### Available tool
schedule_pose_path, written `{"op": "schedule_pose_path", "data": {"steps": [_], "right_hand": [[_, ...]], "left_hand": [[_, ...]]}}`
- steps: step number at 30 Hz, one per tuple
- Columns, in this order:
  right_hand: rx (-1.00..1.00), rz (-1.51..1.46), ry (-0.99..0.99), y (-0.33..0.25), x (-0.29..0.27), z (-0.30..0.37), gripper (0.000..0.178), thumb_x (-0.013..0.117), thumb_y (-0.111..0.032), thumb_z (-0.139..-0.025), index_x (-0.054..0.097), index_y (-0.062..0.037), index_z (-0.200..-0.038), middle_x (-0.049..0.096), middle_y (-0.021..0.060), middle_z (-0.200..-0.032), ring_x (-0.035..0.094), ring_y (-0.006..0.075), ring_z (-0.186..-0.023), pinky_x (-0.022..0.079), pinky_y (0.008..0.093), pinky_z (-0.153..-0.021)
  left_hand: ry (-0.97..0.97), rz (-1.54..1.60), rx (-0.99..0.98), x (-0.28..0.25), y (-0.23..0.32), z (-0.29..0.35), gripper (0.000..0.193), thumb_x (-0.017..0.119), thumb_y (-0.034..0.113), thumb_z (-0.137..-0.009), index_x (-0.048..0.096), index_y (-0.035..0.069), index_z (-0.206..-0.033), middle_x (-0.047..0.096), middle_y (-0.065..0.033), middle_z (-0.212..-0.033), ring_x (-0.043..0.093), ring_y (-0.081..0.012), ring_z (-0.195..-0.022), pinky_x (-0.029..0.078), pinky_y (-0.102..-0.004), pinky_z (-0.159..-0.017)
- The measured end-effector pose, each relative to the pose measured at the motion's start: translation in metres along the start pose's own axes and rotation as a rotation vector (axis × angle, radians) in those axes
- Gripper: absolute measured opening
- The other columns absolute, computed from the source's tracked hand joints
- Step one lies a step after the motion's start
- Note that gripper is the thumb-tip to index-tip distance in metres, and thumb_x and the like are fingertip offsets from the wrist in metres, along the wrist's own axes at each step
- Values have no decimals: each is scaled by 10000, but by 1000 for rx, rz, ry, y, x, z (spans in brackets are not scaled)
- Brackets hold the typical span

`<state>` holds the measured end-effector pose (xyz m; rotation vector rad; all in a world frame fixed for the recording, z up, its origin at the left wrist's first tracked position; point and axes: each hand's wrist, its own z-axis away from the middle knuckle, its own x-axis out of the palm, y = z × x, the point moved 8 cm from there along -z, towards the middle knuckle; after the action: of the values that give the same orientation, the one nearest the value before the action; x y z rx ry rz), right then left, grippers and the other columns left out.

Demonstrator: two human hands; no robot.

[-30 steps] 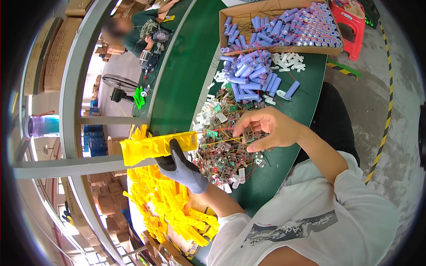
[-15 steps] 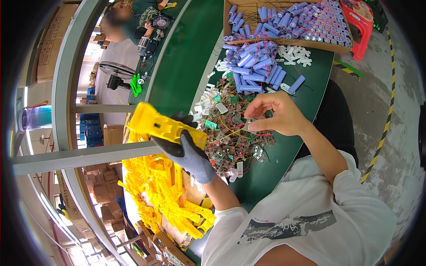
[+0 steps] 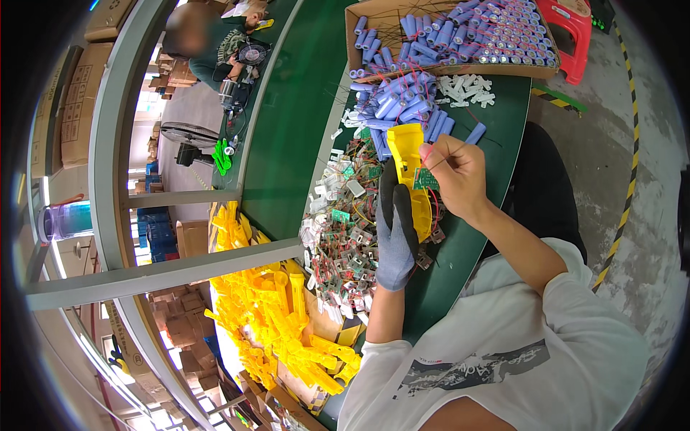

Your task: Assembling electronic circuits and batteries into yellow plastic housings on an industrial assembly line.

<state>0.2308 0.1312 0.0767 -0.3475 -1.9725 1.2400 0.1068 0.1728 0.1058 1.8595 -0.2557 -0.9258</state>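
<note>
My left hand, in a grey and black glove, is closed round a long yellow plastic housing, held upright with its hollow side toward my other hand. My bare right hand pinches a small green circuit board with thin red wires, right at the housing's inner side. Whether the board touches the housing, I cannot tell. Beneath and left of the hands lies a heap of wired circuit boards. Behind them is a pile of purple cylindrical battery cells, partly hidden by the housing.
A cardboard box of wired cells stands at the far edge, with white plastic pieces in front. More yellow housings lie at left, under a grey metal bar. Beyond are a red stool and a person across the table.
My left hand has swung right with the yellow housing, turning it upright. My right hand has lifted a circuit board off the heap and brought it to the housing.
</note>
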Motion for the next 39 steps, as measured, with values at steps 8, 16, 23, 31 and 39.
{"op": "schedule_pose_path", "data": {"steps": [8,16,23,31,39], "right_hand": [[-249,323,-7,-15,-11,-5,317,682,-137,-871,537,13,-633,482,31,-492,386,45,-462,309,252,-418],[-205,409,-4,-16,-12,-8,267,681,-139,-866,577,24,-683,540,69,-504,441,79,-424,333,266,-415],[-176,422,7,-9,-18,-12,371,647,-152,-892,465,-11,-601,402,-4,-493,332,38,-459,259,250,-420],[-257,543,-52,-19,-9,-8,281,669,-187,-871,571,2,-687,523,72,-482,473,95,-411,343,277,-413],[-208,318,-5,-16,-10,-2,266,556,-165,-929,498,-32,-707,463,63,-512,427,125,-422,307,310,-425]], "left_hand": [[-9,232,-173,8,-1,-4,434,390,242,-1013,391,-12,-1365,537,-130,-1153,526,-163,-967,437,-306,-837],[-20,233,-217,11,-7,-1,445,404,270,-1013,391,19,-1381,567,-80,-967,537,-113,-772,450,-271,-666],[-61,263,-303,18,-4,-2,444,406,286,-1011,394,40,-1380,574,-70,-916,531,-95,-680,456,-254,-590],[9,209,-202,15,-13,-1,272,432,132,-977,467,-5,-1210,540,-78,-860,520,-140,-760,449,-289,-694],[179,315,-193,-2,-6,1,121,458,105,-969,500,4,-1022,507,-47,-854,459,-87,-760,405,-251,-667]]}}
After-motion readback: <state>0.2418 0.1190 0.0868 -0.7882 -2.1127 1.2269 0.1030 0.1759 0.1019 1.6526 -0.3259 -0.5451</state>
